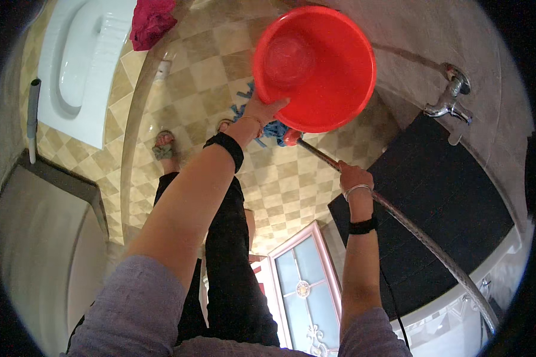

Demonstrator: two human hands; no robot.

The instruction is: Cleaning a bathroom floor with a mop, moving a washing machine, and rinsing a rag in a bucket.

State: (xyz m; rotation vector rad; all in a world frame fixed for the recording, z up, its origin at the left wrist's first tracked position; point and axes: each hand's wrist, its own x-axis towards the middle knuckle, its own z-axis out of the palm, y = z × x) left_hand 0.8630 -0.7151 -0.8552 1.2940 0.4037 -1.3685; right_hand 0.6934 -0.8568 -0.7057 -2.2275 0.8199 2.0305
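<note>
My left hand (263, 114) grips the near-left rim of a red plastic basin (333, 77), thumb over the inside edge. The basin is tilted so its inside faces me, and its round bottom shows paler. Lower right of it, my right hand (355, 176) is closed around the long handle of a mop (411, 225). The handle runs from the lower right up to a red connector beside the basin. Blue cloth strips of the mop head (275, 131) lie under and beside the basin, partly hidden by it and my left hand.
A white squat toilet (83, 65) is set at the upper left, with a magenta cloth (152, 22) beside it. A metal tap (449, 101) juts from the right wall above a black panel (429, 208). Behind me stands a glass-paned door (307, 291). The floor (202, 59) is checkered tile.
</note>
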